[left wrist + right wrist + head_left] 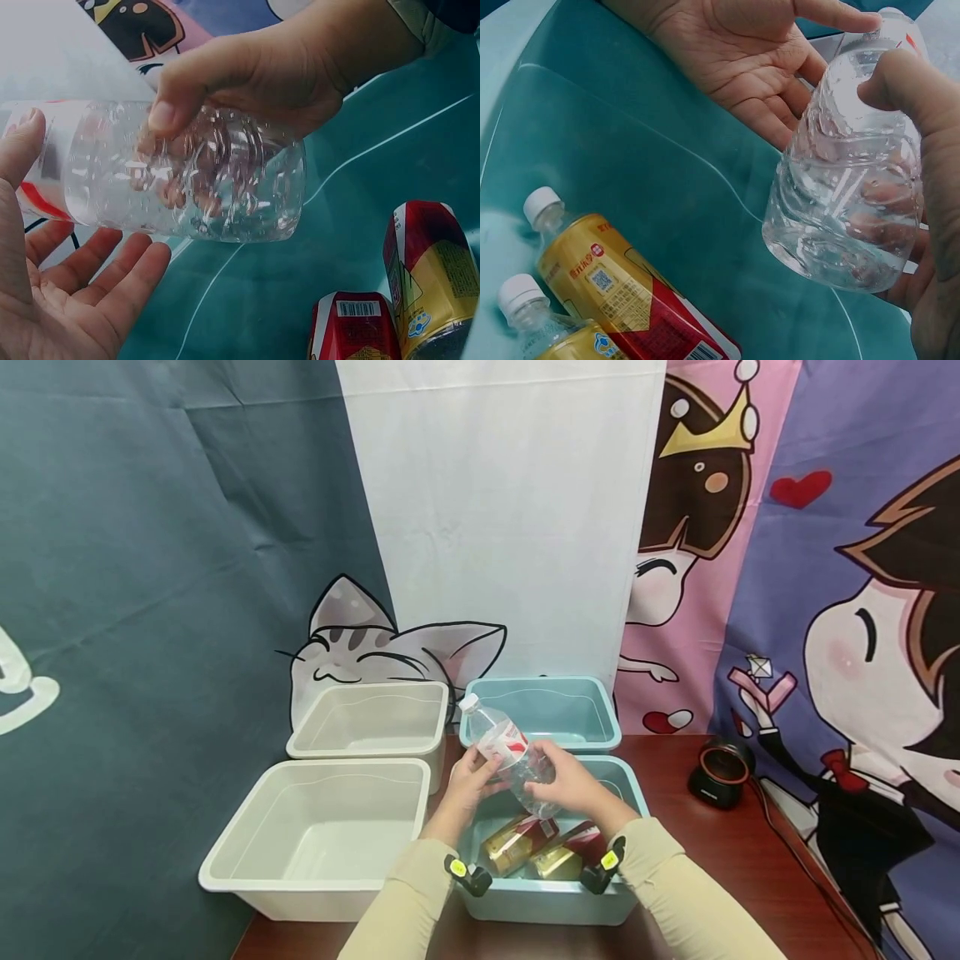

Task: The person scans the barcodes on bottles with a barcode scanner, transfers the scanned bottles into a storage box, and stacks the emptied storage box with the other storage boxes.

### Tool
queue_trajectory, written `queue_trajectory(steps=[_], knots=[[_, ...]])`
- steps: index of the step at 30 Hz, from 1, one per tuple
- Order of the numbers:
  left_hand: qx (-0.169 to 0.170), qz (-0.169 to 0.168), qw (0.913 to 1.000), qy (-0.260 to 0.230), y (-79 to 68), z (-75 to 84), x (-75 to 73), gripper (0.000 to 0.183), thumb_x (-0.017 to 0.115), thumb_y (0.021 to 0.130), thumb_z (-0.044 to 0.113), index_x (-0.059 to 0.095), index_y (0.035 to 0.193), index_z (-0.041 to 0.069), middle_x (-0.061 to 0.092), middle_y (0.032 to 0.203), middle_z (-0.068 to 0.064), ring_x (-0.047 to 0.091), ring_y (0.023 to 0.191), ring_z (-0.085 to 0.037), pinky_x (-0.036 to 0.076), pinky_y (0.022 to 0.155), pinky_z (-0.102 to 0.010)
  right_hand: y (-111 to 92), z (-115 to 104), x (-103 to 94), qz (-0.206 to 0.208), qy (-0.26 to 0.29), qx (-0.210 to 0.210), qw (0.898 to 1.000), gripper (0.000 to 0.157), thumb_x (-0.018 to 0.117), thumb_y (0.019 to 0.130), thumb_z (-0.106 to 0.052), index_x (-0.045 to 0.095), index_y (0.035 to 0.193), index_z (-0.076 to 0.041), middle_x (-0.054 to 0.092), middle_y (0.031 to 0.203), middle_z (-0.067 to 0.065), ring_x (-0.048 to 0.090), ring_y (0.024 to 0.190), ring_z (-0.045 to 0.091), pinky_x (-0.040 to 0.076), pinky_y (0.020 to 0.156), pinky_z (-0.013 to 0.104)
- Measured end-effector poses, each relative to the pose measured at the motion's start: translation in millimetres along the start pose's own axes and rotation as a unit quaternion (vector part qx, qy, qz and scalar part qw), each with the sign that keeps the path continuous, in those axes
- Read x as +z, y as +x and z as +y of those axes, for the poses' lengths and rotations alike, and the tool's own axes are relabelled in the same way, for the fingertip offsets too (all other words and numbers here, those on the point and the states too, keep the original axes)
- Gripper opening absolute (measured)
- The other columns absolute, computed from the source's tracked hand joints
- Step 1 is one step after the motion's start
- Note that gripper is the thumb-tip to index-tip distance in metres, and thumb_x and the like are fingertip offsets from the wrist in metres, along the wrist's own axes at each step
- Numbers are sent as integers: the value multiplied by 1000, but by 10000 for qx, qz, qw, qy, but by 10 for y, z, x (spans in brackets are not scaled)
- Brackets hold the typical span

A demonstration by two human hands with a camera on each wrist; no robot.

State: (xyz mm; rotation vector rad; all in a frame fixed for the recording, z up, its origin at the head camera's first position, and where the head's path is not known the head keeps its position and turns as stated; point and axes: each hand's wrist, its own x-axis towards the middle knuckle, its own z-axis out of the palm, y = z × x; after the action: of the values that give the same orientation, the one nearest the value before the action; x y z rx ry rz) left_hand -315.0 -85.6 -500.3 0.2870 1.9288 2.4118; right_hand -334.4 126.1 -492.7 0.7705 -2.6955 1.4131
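In the head view a clear plastic bottle (pixel 504 742) with a white cap and a white-and-red label is held tilted above the front blue bin (pixel 551 906). My right hand (pixel 568 782) grips its lower body, the thumb on one side and the fingers wrapped round the other, seen through the plastic in the left wrist view. My left hand (pixel 467 789) holds the label part between thumb and forefinger; its other fingers (pixel 142 277) stretch loosely below the bottle. Two bottles with gold-and-red labels, one gold-labelled bottle (pixel 622 285) and its neighbour (pixel 570 341), lie in the bin beneath.
Behind the front blue bin stands another blue bin (pixel 617 732). To the left are a front white bin (pixel 315 885) and a back white bin (pixel 367 753). A black round device (pixel 720 772) with a cable sits on the red-brown table (pixel 675 827) at right, before a printed curtain (pixel 517 510).
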Motion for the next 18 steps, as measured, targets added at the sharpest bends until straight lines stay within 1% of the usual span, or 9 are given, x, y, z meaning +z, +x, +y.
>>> queue_trajectory(steps=[3, 8, 10, 13, 16, 18], knots=[[-12, -13, 10000, -58, 5, 1, -2, 51, 59, 101, 13, 41, 146, -2, 57, 137, -22, 65, 109, -20, 57, 93, -48, -5, 8, -14, -227, 277, -106, 9993, 56, 75, 83, -18, 53, 134, -12, 65, 117, 8, 63, 108, 28, 54, 91, 54], [-42, 74, 10000, -51, 2, -5, -2, 52, 64, 97, 11, 44, 144, -2, 64, 127, -14, 66, 106, -16, 57, 93, -42, -10, 74, -25, -597, 640, -352, 9955, 54, 68, 88, -15, 53, 138, -5, 65, 125, 12, 62, 116, 29, 51, 99, 54], [-18, 120, 9999, -27, 1, -9, -1, 54, 65, 95, 12, 45, 143, -3, 65, 124, -12, 66, 104, -14, 57, 93, -39, -13, 98, -28, -703, 754, -449, 9937, 53, 68, 90, -15, 53, 138, -3, 65, 126, 13, 62, 115, 29, 52, 98, 52], [21, 207, 9998, -38, 4, -10, 4, 55, 66, 93, 10, 45, 142, -4, 66, 122, -9, 65, 103, -12, 56, 93, -35, -19, 102, -29, -845, 871, -497, 9914, 49, 67, 91, -15, 54, 137, -4, 65, 124, 13, 63, 110, 27, 53, 94, 48], [26, 290, 9996, -6, 15, -12, 9, 54, 67, 92, 9, 46, 140, -4, 67, 119, -7, 65, 102, -12, 56, 92, -32, -24, 92, -26, -953, 915, -502, 9900, 48, 65, 93, -13, 52, 138, -4, 65, 123, 14, 63, 108, 28, 54, 93, 49], [34, 370, 9993, 104, 14, -14, 10, 54, 67, 93, 9, 46, 140, -4, 67, 120, -9, 65, 101, -12, 57, 91, -32, -29, 83, -22, -955, 843, -470, 9907, 51, 65, 94, -15, 49, 141, -6, 63, 126, 14, 62, 112, 29, 53, 95, 51]])
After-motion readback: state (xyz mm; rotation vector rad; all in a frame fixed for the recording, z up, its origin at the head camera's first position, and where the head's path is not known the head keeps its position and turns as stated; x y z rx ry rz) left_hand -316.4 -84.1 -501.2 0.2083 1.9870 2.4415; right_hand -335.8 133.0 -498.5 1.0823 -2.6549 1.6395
